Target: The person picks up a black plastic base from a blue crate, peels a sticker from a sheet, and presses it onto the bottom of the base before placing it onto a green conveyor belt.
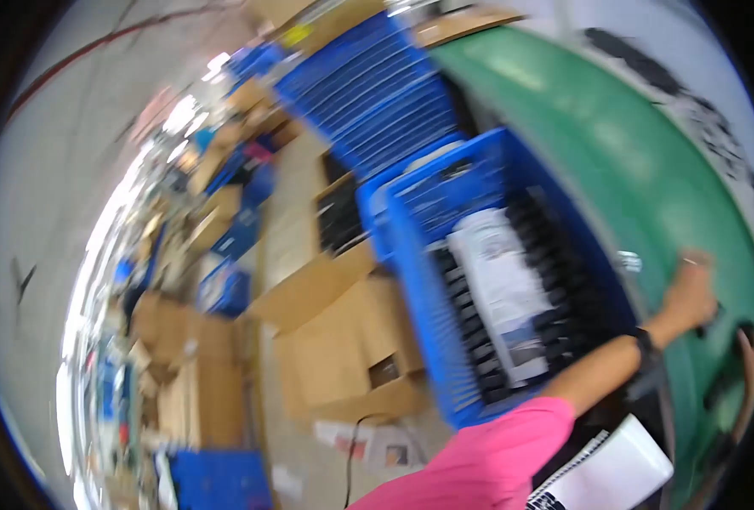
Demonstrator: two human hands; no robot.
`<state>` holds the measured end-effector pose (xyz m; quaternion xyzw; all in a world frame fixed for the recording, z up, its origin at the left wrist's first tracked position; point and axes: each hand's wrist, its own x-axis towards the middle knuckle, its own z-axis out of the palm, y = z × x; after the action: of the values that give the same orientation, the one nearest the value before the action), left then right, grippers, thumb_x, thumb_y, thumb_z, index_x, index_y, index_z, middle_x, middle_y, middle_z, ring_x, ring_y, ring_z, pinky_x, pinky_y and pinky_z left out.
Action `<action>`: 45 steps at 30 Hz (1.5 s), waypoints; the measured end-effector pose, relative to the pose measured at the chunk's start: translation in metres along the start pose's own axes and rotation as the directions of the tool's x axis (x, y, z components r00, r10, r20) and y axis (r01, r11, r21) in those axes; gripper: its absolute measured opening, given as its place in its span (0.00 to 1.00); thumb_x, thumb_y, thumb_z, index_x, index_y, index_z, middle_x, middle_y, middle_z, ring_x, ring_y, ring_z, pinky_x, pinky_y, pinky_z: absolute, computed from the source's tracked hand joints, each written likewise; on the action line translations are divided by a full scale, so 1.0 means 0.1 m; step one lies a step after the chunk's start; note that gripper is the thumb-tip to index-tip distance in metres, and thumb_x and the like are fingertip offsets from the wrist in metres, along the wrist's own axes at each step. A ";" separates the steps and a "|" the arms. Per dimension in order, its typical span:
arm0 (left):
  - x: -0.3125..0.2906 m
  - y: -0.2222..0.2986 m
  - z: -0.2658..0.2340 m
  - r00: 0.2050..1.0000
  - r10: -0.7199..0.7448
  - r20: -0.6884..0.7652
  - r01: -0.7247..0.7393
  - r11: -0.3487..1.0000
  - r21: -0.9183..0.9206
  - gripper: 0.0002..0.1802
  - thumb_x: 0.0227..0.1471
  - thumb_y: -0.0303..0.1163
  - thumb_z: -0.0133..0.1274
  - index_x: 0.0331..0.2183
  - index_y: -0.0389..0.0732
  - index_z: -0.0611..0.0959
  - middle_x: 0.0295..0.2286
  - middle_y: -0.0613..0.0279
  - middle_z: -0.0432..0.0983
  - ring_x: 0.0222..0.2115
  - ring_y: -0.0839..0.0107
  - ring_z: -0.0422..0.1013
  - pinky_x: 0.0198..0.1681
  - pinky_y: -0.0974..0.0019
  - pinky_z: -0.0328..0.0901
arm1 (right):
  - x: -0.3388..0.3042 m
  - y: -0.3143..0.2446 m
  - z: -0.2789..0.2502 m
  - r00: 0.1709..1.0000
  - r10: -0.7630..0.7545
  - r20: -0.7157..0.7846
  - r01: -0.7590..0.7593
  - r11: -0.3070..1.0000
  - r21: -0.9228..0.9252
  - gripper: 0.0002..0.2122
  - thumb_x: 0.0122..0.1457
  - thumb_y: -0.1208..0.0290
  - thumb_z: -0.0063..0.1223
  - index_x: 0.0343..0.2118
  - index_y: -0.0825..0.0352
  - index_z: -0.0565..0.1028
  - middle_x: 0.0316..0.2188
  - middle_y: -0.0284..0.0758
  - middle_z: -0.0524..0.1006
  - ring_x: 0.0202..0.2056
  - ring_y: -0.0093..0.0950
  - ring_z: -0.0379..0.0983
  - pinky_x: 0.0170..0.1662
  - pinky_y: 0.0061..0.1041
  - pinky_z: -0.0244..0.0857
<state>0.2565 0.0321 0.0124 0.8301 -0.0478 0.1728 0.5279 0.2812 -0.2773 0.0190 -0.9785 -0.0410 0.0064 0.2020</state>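
Note:
My left hand [691, 291], at the end of a pink sleeve [503, 442] with a dark band on the wrist, reaches over the green tabletop [598, 110]. It looks closed, with a small dark piece [708, 321] showing beside it; motion blur hides what that is. Close to the right rim is my right hand [751, 361], partly cut off and smeared, near dark shapes. To the left of the table stands a blue crate [423, 327] holding rows of black parts [555, 255] with a printed white sheet [500, 289] lying on them.
Another blue crate [377, 93] stands beyond the first. An open cardboard box [334, 340] sits on the floor to the left, with more cartons [198, 374] farther off. A spiral notebook [611, 472] lies at the bottom right. Dark pieces [632, 59] line the table's far side.

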 end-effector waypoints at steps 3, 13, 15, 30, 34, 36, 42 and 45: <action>-0.03 -0.20 -0.36 0.997 0.047 0.066 -0.056 0.986 0.156 0.35 0.38 0.32 0.56 0.49 0.26 0.66 0.47 0.34 0.63 0.51 0.42 0.59 0.56 0.53 0.56 | -0.05 -0.91 0.27 0.970 -0.046 -0.237 0.054 0.998 0.029 0.14 0.44 0.63 0.59 0.25 0.73 0.77 0.25 0.49 0.76 0.30 0.44 0.73 0.34 0.37 0.65; -0.09 -0.30 -0.29 0.954 0.282 0.105 -0.300 0.908 0.291 0.39 0.45 0.41 0.56 0.51 0.25 0.62 0.47 0.34 0.63 0.48 0.42 0.61 0.54 0.52 0.57 | -0.97 -0.99 -0.26 0.874 0.223 -0.432 -0.211 0.974 0.076 0.18 0.40 0.57 0.62 0.16 0.73 0.76 0.13 0.40 0.73 0.16 0.35 0.69 0.26 0.32 0.63; -0.09 -0.31 -0.24 0.939 0.329 0.103 -0.345 0.894 0.288 0.38 0.45 0.43 0.56 0.50 0.25 0.64 0.46 0.33 0.64 0.49 0.42 0.61 0.55 0.53 0.57 | -1.45 -0.91 -0.47 0.854 0.279 -0.439 -0.068 0.897 0.436 0.14 0.45 0.62 0.62 0.21 0.72 0.77 0.15 0.31 0.74 0.20 0.26 0.70 0.28 0.27 0.63; 0.71 -1.00 -0.48 0.822 0.539 0.181 -0.518 0.579 0.629 0.41 0.49 0.57 0.52 0.48 0.26 0.72 0.46 0.38 0.69 0.49 0.48 0.63 0.54 0.55 0.56 | -7.15 0.22 1.93 0.071 0.994 -0.081 -0.659 0.108 0.745 0.18 0.47 0.57 0.63 0.15 0.67 0.71 0.13 0.25 0.63 0.21 0.16 0.60 0.25 0.21 0.53; 0.14 -0.75 -0.58 0.750 0.606 0.267 -0.623 0.509 0.594 0.39 0.52 0.54 0.50 0.50 0.27 0.70 0.50 0.39 0.64 0.54 0.49 0.58 0.57 0.54 0.51 | -7.40 0.17 2.72 0.010 1.000 0.003 -0.975 0.009 0.220 0.18 0.43 0.55 0.65 0.25 0.69 0.78 0.29 0.41 0.73 0.34 0.31 0.70 0.36 0.30 0.63; -0.29 -0.55 -0.70 0.722 0.607 0.332 -0.675 0.513 0.530 0.36 0.54 0.51 0.49 0.52 0.30 0.69 0.52 0.41 0.61 0.55 0.50 0.55 0.59 0.52 0.47 | -7.26 0.16 2.99 0.087 0.990 -0.113 -0.996 0.084 -0.032 0.20 0.42 0.55 0.65 0.29 0.70 0.79 0.38 0.47 0.74 0.41 0.38 0.71 0.41 0.34 0.65; -0.96 -0.24 -0.53 0.674 0.650 0.351 -0.711 0.443 0.546 0.27 0.58 0.45 0.45 0.50 0.33 0.70 0.54 0.44 0.59 0.57 0.52 0.52 0.60 0.55 0.45 | -7.03 0.38 3.48 -0.045 0.999 -0.022 -0.995 -0.042 0.085 0.22 0.45 0.56 0.64 0.37 0.71 0.77 0.50 0.52 0.64 0.53 0.50 0.59 0.53 0.42 0.59; -1.03 -0.23 -0.42 0.695 0.640 0.328 -0.692 0.474 0.544 0.27 0.58 0.45 0.44 0.50 0.33 0.71 0.54 0.45 0.59 0.57 0.53 0.52 0.60 0.55 0.45 | -6.93 0.40 3.65 -0.148 0.988 -0.041 -0.985 -0.143 0.097 0.23 0.46 0.56 0.63 0.38 0.71 0.77 0.49 0.53 0.65 0.51 0.52 0.61 0.52 0.45 0.59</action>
<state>0.1558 0.0696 -0.0262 0.8770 -0.3263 0.3365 0.1054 -0.4167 -0.2269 -0.3350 -0.6665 0.7233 0.1083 0.1449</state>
